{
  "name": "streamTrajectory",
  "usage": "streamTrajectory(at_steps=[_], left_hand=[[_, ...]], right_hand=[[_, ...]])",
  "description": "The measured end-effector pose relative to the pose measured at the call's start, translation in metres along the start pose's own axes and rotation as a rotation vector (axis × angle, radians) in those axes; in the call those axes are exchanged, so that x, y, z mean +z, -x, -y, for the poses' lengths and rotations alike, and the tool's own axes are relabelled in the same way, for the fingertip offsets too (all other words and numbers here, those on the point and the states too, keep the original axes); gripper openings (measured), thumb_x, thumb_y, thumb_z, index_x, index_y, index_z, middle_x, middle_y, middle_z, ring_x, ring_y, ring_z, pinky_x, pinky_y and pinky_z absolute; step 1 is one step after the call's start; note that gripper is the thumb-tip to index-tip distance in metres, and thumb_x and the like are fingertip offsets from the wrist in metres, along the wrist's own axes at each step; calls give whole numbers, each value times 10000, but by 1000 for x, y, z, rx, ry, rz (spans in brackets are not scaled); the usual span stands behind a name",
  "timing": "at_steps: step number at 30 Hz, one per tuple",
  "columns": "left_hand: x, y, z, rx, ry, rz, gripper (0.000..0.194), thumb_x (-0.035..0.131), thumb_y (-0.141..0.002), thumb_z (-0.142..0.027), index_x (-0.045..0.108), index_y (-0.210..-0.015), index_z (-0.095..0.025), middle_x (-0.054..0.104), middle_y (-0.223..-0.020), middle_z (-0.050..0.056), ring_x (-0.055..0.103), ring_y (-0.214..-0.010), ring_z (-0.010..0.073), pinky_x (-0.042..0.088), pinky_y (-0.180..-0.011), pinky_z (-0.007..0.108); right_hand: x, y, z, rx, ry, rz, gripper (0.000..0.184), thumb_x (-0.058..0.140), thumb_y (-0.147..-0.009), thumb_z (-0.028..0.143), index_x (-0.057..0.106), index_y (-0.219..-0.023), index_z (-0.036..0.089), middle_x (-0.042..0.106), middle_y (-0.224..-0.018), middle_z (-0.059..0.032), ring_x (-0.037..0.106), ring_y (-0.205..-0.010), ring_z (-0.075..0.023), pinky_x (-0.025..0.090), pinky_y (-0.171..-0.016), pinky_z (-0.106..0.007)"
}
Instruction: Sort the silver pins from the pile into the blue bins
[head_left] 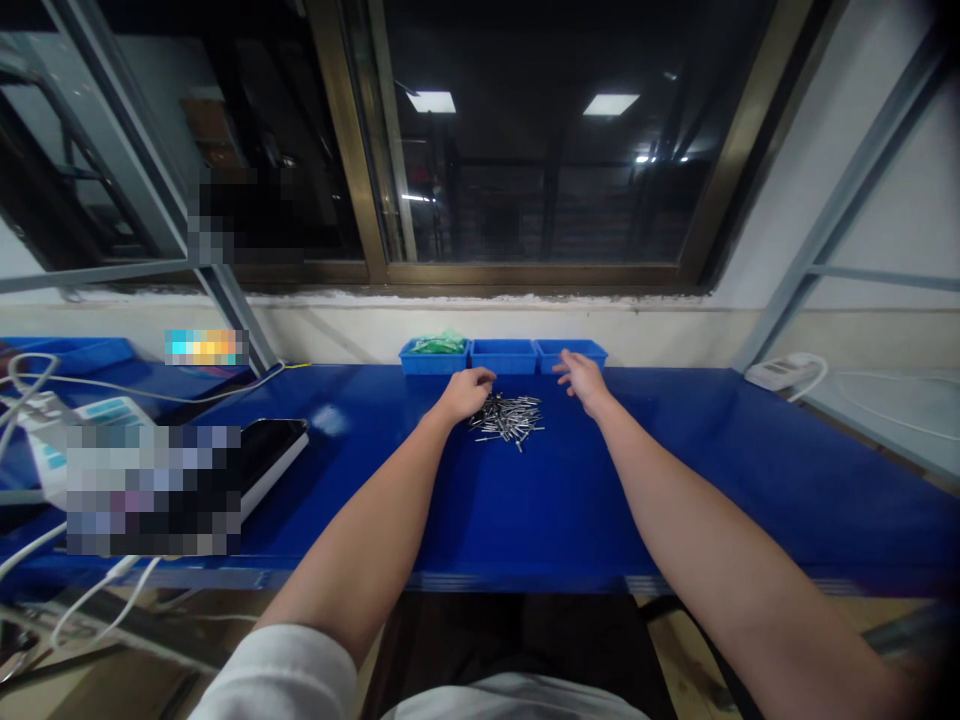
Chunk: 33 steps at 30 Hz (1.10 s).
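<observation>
I face a wide window (540,215) with a brass-toned frame (352,150), its glass dark and two bright, pale light panels (431,102) showing in it. To my right, the wall (795,170) is whitish; below the window runs a cream strip (345,325) with a rough, flaking upper edge. Grey metal posts (139,140) slant on either side of me, each joined by a crossbar (885,277). Before me spreads a glossy blue table (517,520), with a pale grey surface (900,400) beyond its right end. Under it, I see patches of tan floor (682,665).
</observation>
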<state>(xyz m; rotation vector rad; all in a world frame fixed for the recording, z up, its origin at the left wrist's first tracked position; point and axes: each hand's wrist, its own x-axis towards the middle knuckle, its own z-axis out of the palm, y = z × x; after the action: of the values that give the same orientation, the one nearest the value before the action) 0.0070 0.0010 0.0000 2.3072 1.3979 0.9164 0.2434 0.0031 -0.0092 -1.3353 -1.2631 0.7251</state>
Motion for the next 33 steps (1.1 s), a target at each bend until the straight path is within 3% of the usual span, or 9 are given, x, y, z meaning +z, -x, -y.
streamTrajectory(at_steps=[4,11,15,21,27,33], left_hand=[[-4,3,-2,55,4,96,333,476,-699,-172,657,-979,-188,653,-1033,14,580,-980,181,416,-891,237],[-5,7,-7,119,-47,157,352,580,-638,-266,658,-970,-181,668,-969,23,605,-900,189,452,-825,242],[-5,7,-6,127,-24,159,375,579,-626,-226,641,-993,-178,677,-921,13,618,-851,173,463,-776,227],[-5,7,-4,161,-14,150,353,546,-629,-161,651,-965,-181,682,-890,6,622,-826,162,462,-756,213],[-5,6,-7,213,-13,21,265,517,-722,-200,658,-944,-167,681,-916,21,616,-844,153,447,-801,225],[-9,7,-18,194,-22,-107,221,510,-786,-249,678,-902,-166,690,-880,34,617,-807,163,441,-799,253]], right_hand=[[16,10,7,-235,354,102,170,569,-702,287,660,-783,169,674,-807,-45,597,-758,-153,444,-705,-265],[34,38,28,-414,491,307,224,596,-692,285,676,-865,168,675,-775,-30,578,-662,-130,424,-657,-244],[45,46,32,-512,512,319,275,594,-714,340,660,-921,172,671,-790,-33,573,-678,-132,415,-651,-240],[55,47,33,-592,640,296,166,535,-775,262,674,-843,203,673,-872,-49,584,-844,-167,401,-783,-267],[53,43,35,-468,335,173,159,521,-761,234,642,-840,170,673,-797,-42,604,-749,-146,444,-723,-263],[50,36,32,-313,-15,207,186,595,-651,220,620,-813,134,644,-704,-37,588,-658,-134,451,-632,-251]])
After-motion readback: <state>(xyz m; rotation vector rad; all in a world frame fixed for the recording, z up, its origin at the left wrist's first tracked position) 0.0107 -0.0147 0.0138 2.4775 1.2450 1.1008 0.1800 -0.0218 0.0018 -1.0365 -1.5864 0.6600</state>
